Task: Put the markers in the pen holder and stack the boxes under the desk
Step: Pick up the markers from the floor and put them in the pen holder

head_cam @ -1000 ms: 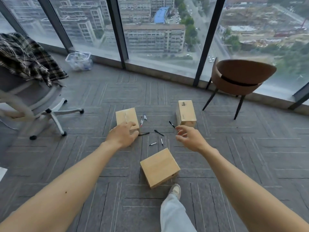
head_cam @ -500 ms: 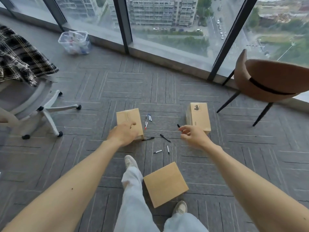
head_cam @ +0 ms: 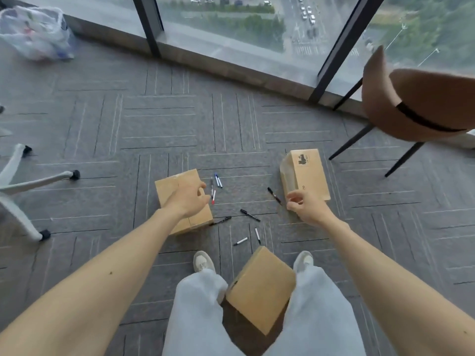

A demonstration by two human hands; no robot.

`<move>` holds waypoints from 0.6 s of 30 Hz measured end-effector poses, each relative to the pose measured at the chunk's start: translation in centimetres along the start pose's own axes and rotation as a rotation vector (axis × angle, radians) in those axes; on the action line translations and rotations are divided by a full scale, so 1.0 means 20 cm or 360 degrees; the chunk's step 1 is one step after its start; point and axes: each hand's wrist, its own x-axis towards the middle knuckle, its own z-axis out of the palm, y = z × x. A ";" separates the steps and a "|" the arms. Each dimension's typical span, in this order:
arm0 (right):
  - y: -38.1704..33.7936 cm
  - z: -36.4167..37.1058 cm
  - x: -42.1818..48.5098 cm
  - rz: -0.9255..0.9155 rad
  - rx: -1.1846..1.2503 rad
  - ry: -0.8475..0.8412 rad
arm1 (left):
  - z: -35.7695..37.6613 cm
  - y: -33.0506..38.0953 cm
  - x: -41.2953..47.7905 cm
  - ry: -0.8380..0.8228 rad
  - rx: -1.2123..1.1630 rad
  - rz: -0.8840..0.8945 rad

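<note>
Three cardboard boxes lie on the grey carpet: a left box (head_cam: 167,188), a right box (head_cam: 307,173) with a black logo, and a near box (head_cam: 262,291) between my feet. Several markers (head_cam: 249,215) are scattered on the floor between them, some black, two blue-capped (head_cam: 218,180) and a red-tipped one (head_cam: 213,197). My left hand (head_cam: 189,199) hovers over the left box with fingers loosely curled and nothing in it. My right hand (head_cam: 305,208) hovers beside the right box's near corner, close to a black marker (head_cam: 273,194), also holding nothing. No pen holder is visible.
A brown shell chair (head_cam: 416,104) on black legs stands at the right by the floor-to-ceiling window. A white office chair base (head_cam: 23,183) with castors is at the left. A bin lined with a plastic bag (head_cam: 36,32) sits in the far left corner.
I have stepped forward; both feet now flank the near box. The view tilted further down. Both hands stay stretched out over the left and right boxes.
</note>
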 end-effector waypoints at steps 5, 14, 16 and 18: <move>0.23 0.17 0.42 0.0063 -0.0001 -0.0034 | 0.20 -0.11 0.38 -0.0030 -0.0038 -0.0112; 0.82 0.70 1.38 0.0240 0.0026 -0.0073 | 0.85 -0.39 1.33 -0.0002 -0.0215 -0.0283; 0.96 0.83 1.58 0.0299 0.0034 -0.0065 | 1.01 -0.47 1.53 -0.0001 -0.0248 -0.0340; 1.10 0.96 1.77 0.0356 0.0052 -0.0047 | 1.15 -0.54 1.73 0.0023 -0.0265 -0.0382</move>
